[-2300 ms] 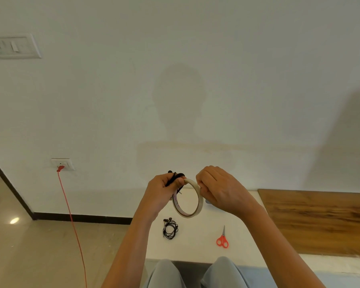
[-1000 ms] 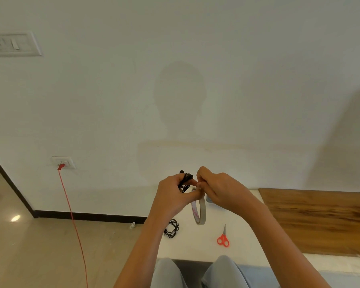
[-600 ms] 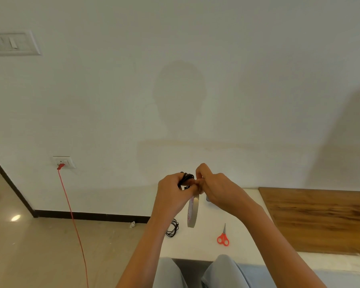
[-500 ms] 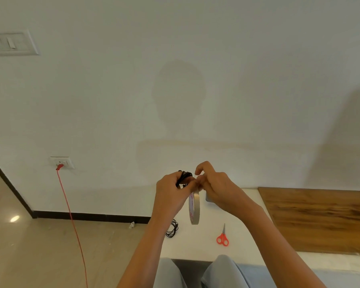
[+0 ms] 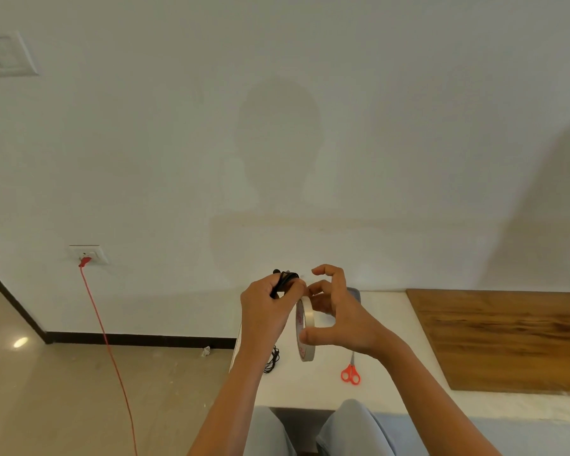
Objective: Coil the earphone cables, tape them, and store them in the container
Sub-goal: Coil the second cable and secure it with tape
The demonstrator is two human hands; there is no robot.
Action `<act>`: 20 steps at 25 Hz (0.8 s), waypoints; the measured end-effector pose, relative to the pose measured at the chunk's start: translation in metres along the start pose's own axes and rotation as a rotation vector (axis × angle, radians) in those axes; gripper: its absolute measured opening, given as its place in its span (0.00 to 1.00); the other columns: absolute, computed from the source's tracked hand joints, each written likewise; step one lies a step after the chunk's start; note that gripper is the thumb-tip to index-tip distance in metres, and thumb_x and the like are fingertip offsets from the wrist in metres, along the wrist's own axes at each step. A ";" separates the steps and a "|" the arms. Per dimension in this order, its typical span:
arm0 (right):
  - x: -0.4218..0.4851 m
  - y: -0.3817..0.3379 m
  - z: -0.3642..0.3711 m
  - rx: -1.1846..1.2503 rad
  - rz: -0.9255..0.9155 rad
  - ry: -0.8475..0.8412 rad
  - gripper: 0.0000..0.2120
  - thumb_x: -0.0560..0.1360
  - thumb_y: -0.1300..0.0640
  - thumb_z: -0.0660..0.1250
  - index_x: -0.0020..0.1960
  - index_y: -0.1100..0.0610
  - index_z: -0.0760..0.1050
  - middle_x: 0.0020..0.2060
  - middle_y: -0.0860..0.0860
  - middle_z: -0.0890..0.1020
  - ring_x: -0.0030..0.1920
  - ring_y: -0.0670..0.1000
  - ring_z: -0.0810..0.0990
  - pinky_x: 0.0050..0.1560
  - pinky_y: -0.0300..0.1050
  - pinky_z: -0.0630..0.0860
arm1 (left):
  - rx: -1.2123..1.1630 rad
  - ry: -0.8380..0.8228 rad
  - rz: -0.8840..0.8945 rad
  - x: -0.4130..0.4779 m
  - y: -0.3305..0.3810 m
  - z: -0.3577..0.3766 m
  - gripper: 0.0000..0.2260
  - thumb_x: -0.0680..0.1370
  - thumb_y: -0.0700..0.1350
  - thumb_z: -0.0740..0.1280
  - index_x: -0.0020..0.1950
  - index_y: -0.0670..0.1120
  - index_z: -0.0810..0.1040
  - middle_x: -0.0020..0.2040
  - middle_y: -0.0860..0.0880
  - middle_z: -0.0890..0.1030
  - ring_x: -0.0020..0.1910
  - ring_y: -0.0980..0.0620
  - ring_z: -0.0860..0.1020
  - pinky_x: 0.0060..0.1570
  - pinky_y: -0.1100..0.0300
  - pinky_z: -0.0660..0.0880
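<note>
My left hand (image 5: 269,312) grips a coiled black earphone cable (image 5: 285,278), held up above the white table (image 5: 395,366). A beige tape roll (image 5: 305,327) hangs edge-on just below the coil. My right hand (image 5: 338,319) spans the roll, with the thumb on its lower side and curled fingers at its top; the index finger is lifted. A second black earphone coil (image 5: 272,361) lies on the table, partly hidden behind my left wrist.
Red-handled scissors (image 5: 351,373) lie on the table near my right forearm. A grey object (image 5: 355,296) shows behind my right hand. A wooden board (image 5: 507,337) covers the table's right part. A red cord (image 5: 107,340) runs down from a wall socket at left.
The roll turned from face-on to edge-on and now hangs under the coil. My right hand has left its pinch at the coil, spread its fingers and dropped onto the roll.
</note>
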State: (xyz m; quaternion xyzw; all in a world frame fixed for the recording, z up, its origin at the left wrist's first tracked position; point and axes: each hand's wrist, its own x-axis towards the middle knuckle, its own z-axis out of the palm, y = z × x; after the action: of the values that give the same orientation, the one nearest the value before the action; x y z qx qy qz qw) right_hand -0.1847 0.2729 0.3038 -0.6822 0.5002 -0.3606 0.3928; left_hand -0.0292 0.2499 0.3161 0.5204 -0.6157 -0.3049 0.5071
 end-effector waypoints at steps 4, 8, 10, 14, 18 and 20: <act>0.008 0.010 0.002 -0.030 0.016 -0.037 0.39 0.58 0.41 0.78 0.59 0.30 0.56 0.52 0.32 0.74 0.54 0.35 0.76 0.46 0.24 0.74 | 0.024 0.013 -0.045 0.008 -0.015 0.008 0.06 0.73 0.48 0.73 0.42 0.46 0.83 0.34 0.53 0.82 0.34 0.55 0.77 0.33 0.74 0.69; 0.021 0.032 0.002 -0.001 0.059 -0.033 0.34 0.60 0.38 0.76 0.58 0.33 0.59 0.52 0.36 0.75 0.52 0.41 0.80 0.45 0.29 0.77 | -0.043 -0.026 -0.086 0.018 -0.034 0.015 0.08 0.71 0.50 0.75 0.45 0.47 0.85 0.35 0.54 0.83 0.32 0.61 0.77 0.35 0.74 0.70; 0.029 0.045 0.003 0.030 0.115 -0.030 0.29 0.61 0.36 0.73 0.56 0.33 0.61 0.52 0.40 0.76 0.49 0.47 0.82 0.45 0.34 0.79 | -0.035 -0.016 -0.082 0.021 -0.045 0.023 0.09 0.72 0.50 0.74 0.47 0.46 0.85 0.36 0.54 0.82 0.32 0.66 0.76 0.35 0.76 0.69; 0.041 0.092 0.013 -0.041 0.238 -0.062 0.26 0.61 0.27 0.67 0.54 0.31 0.62 0.49 0.41 0.77 0.44 0.49 0.83 0.40 0.35 0.79 | -0.063 0.041 -0.153 0.031 -0.080 0.049 0.10 0.72 0.49 0.74 0.48 0.44 0.84 0.32 0.56 0.79 0.31 0.66 0.75 0.32 0.76 0.68; 0.042 0.170 0.032 -0.025 0.430 -0.109 0.21 0.67 0.25 0.57 0.53 0.35 0.68 0.50 0.44 0.80 0.46 0.50 0.82 0.49 0.42 0.82 | -0.029 -0.019 -0.260 0.051 -0.132 0.075 0.11 0.72 0.50 0.74 0.47 0.44 0.84 0.30 0.56 0.77 0.29 0.63 0.74 0.31 0.75 0.67; 0.043 0.206 0.044 -0.001 0.551 -0.126 0.17 0.73 0.32 0.57 0.55 0.41 0.70 0.53 0.48 0.80 0.49 0.51 0.82 0.54 0.48 0.81 | 0.032 -0.096 -0.307 0.056 -0.161 0.088 0.11 0.71 0.51 0.75 0.46 0.44 0.84 0.34 0.53 0.81 0.31 0.60 0.75 0.34 0.74 0.67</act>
State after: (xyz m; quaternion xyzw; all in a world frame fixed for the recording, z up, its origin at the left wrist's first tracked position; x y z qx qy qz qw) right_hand -0.2181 0.1993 0.1042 -0.5419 0.6415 -0.1970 0.5059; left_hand -0.0555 0.1395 0.1613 0.6012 -0.5572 -0.3936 0.4161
